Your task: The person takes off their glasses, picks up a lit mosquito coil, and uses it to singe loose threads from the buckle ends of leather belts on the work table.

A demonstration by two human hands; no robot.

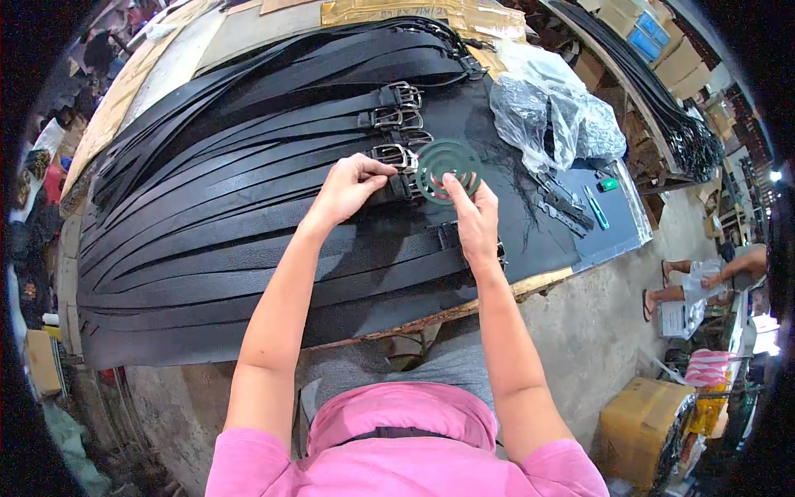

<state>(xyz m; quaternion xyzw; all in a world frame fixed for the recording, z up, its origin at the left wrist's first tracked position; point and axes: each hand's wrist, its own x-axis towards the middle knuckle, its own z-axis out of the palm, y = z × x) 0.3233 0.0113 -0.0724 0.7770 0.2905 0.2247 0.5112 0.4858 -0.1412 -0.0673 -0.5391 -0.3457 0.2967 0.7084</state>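
Observation:
A dark green spiral coil, like a mosquito coil [473, 156], is held by my right hand [475, 222], with the thumb pressed against its middle. To its left, my left hand [348, 189] has its fingers pinched together beside a silver belt buckle [389, 153]. Whatever those fingertips grip is too small to make out. Under both hands lie black belts [248, 195], spread side by side with their buckles toward the right. More buckles [404, 95] line up just beyond my left hand.
Clear plastic bags [555, 108] lie at the table's far right. Nearer are black metal pieces [565, 207], a teal cutter [596, 209] and a small green item [609, 184]. Another rack of black belts [654, 91] stands beyond. A person's legs [669, 290] and a cardboard box [642, 427] are at right.

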